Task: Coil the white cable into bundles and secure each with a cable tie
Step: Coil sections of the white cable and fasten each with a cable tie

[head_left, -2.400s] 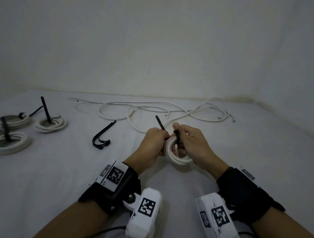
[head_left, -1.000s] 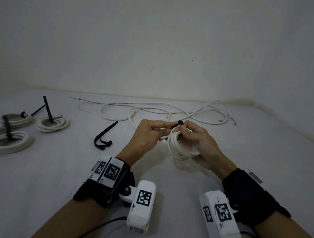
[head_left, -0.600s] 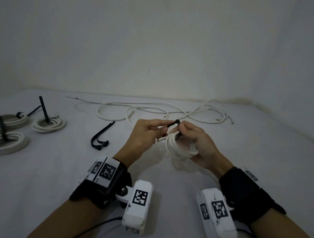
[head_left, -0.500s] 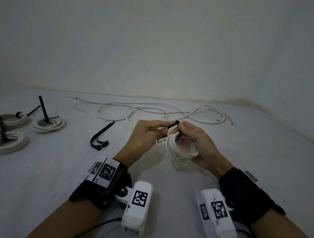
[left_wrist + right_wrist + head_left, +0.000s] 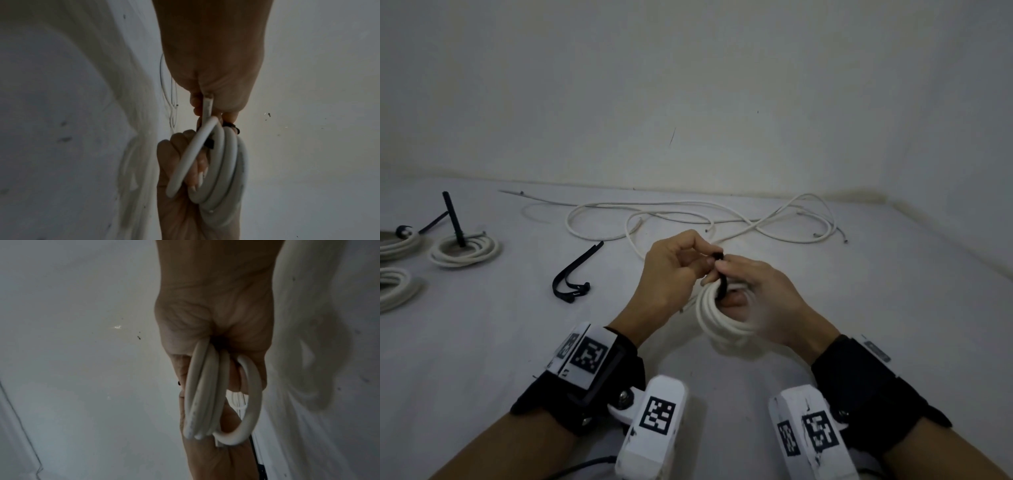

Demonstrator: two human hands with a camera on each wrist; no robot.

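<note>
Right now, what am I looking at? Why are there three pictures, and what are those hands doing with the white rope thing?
No robot here, just a person with cameras on the head and on each wrist. The head picture looks down at both hands; the others look along each hand. The right hand holds a white cable coil. The left hand pinches a black cable tie wrapped round it. On the white surface lie loose cable, spare ties and finished bundles.

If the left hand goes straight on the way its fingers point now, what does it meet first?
Most likely the right hand, which holds the coiled white cable bundle. The left hand points right at the black cable tie; they look almost touching already, but depth is unclear.
</note>
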